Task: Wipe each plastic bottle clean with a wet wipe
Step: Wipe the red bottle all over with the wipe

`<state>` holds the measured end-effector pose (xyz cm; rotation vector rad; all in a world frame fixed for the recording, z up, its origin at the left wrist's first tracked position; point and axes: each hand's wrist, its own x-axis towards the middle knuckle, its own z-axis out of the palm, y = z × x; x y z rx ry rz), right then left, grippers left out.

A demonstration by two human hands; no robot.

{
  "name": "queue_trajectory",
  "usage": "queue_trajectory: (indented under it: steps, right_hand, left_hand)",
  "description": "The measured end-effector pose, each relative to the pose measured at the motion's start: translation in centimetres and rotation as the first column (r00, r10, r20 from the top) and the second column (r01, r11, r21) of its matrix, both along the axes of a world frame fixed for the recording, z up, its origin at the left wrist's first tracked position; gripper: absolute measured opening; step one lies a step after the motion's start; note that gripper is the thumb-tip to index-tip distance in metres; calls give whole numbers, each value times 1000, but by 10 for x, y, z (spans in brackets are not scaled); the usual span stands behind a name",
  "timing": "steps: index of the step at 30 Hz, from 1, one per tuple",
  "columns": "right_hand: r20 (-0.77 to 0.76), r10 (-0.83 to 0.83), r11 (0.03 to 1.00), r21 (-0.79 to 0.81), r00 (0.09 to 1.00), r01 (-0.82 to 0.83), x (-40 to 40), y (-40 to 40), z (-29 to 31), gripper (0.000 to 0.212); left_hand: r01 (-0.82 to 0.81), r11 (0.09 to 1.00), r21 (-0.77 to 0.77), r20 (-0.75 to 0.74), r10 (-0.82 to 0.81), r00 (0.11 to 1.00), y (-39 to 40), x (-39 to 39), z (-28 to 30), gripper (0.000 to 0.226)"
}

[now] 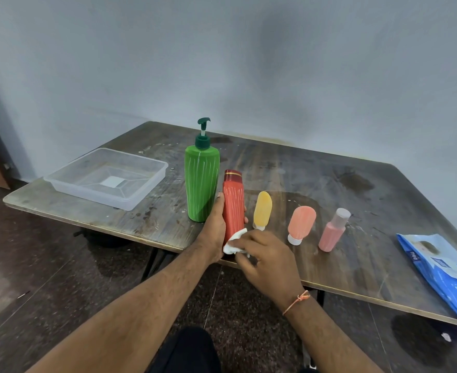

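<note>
I see my left hand (216, 227) gripping the red bottle (233, 208) upright on the surface (329, 184) while my right hand (265, 261) presses a white wipe (235, 242) against its base.

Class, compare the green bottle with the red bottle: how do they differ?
The green bottle is taller and wider than the red bottle. Green has a pump top; red has a flat cap. Green stands untouched; the left hand grips red. Both are upright with pale vertical streaks.

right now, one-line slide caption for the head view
Left hand grips red bottle; right hand wipes its base with wet wipe.
</note>
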<state>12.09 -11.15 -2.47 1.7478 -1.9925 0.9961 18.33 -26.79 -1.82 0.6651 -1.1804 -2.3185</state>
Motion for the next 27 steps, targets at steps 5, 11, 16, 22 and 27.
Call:
queue_trajectory:
  steps: [5, 11, 16, 22, 27]
  right_hand:
    - [-50, -74, 997, 7, 996, 74, -2, -6, 6, 12]
    - [-127, -16, 998, 60, 992, 23, 1, -6, 10, 14]
    - [-124, -105, 994, 28, 987, 109, 1, -10, 13, 16]
    - [-240, -54, 995, 71, 969, 73, 2, -5, 20, 12]
    - [-304, -74, 992, 78, 950, 102, 11, -13, 22, 15]
  left_hand:
    - [-35, 999, -9, -29, 34, 999, 3, 1, 4, 76]
    - [-16, 1000, 22, -55, 17, 998, 4, 2, 6, 72]
    - [-21, 1000, 2, -47, 21, 999, 5, 3, 9, 70]
    - [-67, 998, -16, -56, 66, 996, 6, 3, 10, 66]
    - [-59, 998, -18, -23, 59, 998, 3, 3, 8, 68]
